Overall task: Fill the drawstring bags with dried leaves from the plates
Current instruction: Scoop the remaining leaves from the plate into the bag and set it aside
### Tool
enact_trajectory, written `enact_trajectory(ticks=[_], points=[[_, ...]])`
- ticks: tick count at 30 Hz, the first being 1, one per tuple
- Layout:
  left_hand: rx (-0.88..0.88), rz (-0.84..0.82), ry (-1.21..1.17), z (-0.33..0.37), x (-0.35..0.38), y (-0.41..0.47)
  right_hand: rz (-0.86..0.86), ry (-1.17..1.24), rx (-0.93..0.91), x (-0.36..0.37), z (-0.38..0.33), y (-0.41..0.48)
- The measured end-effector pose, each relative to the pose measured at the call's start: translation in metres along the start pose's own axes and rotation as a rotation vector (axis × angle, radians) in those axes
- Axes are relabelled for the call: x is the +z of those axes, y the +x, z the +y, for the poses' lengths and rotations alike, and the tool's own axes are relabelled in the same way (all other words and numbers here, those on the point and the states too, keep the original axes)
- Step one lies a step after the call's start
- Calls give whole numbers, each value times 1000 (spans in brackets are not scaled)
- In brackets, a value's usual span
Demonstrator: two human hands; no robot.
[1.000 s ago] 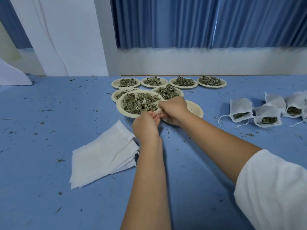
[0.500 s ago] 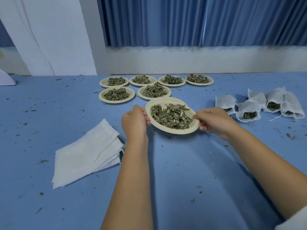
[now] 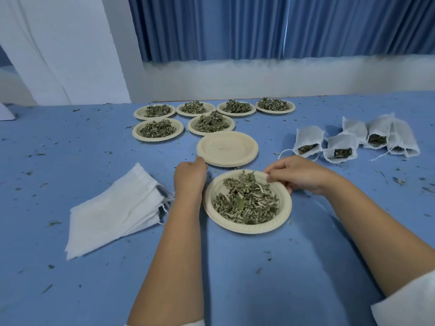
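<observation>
Blue-covered table (image 3: 70, 149), blue curtains (image 3: 235, 27) behind, leaf crumbs scattered all over. Plate of dried leaves (image 3: 247, 228) flat in front, between both forearms. Right hand (image 3: 299, 175) pinching the far right rim, fingers curled over, thumb beneath. Left hand (image 3: 190, 177) knuckles-up just beside the left rim, near the stack of empty plates (image 3: 227, 147); fingers hidden, grip impossible to tell. Empty drawstring bags (image 3: 113, 212) piled at left, filled bags (image 3: 341, 147) at right. Best next: release rim gently, no jolt, then open one bag low over the plate.
</observation>
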State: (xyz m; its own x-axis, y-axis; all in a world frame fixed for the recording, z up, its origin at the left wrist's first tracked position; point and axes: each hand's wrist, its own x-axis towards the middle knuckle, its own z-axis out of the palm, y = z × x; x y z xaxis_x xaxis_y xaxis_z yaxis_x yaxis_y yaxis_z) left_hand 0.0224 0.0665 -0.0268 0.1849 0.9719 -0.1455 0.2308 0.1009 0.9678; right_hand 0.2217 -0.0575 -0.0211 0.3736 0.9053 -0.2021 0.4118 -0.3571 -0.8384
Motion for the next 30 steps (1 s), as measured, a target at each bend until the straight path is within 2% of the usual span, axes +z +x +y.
enact_trajectory(ticks=[5,11,15,21,30], points=[[54,2,56,-4,3,3,107,-24,6,1,2,3],[89,24,73,-6,5,8,392,50,-16,10,6,24],[115,60,46,-8,4,11,524,-30,-25,15,-6,53],[98,95,-18,-7,4,11,433,-109,63,21,-43,78],[63,71,-21,-7,5,17,371,-135,58,58,-84,105]])
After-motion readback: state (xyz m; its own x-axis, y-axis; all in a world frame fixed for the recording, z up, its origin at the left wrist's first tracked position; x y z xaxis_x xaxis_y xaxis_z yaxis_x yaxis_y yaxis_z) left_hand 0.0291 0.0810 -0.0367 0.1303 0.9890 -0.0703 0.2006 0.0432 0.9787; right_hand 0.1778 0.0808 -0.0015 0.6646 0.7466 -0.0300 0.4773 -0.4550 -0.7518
